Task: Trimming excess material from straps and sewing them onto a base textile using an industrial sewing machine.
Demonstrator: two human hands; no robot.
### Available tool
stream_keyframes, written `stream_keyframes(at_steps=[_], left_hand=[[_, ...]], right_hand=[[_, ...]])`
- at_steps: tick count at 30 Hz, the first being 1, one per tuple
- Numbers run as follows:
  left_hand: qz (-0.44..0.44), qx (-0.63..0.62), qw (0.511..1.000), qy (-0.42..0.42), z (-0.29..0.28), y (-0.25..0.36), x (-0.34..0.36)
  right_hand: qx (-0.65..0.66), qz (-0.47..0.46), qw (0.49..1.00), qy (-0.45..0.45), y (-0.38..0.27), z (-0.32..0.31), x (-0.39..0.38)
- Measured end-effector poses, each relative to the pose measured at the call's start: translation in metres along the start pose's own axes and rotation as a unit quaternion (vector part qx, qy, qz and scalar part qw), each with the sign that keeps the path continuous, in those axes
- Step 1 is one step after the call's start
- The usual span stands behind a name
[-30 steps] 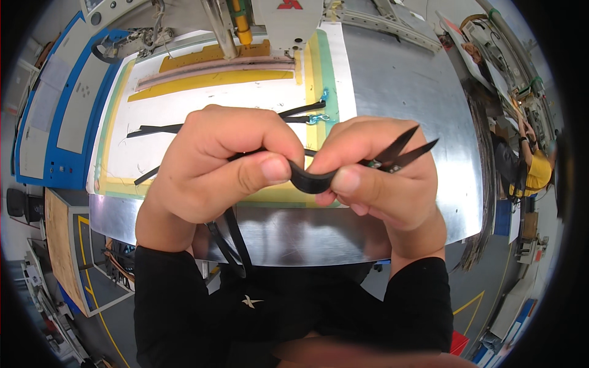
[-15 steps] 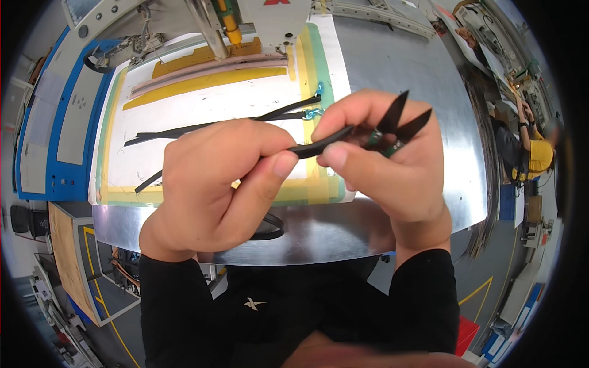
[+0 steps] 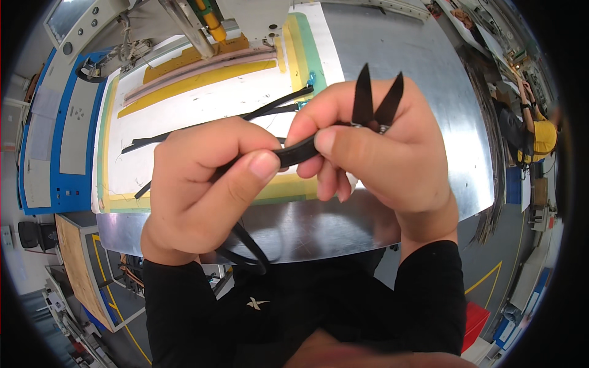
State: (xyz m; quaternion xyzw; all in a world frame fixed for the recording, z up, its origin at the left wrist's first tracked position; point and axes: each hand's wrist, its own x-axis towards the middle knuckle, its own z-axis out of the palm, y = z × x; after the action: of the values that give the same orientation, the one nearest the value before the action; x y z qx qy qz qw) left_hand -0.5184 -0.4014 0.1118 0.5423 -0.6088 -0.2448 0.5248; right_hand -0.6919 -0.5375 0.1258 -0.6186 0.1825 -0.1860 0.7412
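Between my two hands a short stretch of black strap is bent in a slight curve. My left hand pinches one part of it between thumb and forefinger. My right hand pinches it too, its thumb on top. Tucked in the same right hand are small scissors, dark blades apart and pointing away from me; their handles are hidden by the fingers. A loop of the strap hangs below my left hand over the table's near edge. Beyond the hands, more black straps lie on the white work sheet.
Green and yellow tape borders the white sheet on a metal table. A machine with a yellow-tipped part stands over its far side, above a yellow guide strip. A blue cabinet is at left. A person in yellow works far right.
My right hand has shifted left along the strap, closer to my left hand. The scissor blades have swung to point more straight away. The hanging loop has dropped lower.
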Motion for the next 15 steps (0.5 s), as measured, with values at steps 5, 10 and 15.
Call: stream_keyframes(at_steps=[5, 10, 15], left_hand=[[-0.095, -0.088, 0.991, -0.014, -0.005, 0.005, 0.001], [-0.14, -0.075, 0.986, 0.05, 0.007, 0.006, 0.002], [-0.093, -0.093, 0.991, -0.015, -0.001, 0.003, 0.001]], right_hand=[[0.016, 0.021, 1.0, 0.01, -0.005, 0.003, -0.001], [-0.006, 0.021, 1.0, 0.01, -0.004, 0.004, 0.0], [-0.067, 0.006, 0.998, -0.011, 0.002, -0.001, 0.002]])
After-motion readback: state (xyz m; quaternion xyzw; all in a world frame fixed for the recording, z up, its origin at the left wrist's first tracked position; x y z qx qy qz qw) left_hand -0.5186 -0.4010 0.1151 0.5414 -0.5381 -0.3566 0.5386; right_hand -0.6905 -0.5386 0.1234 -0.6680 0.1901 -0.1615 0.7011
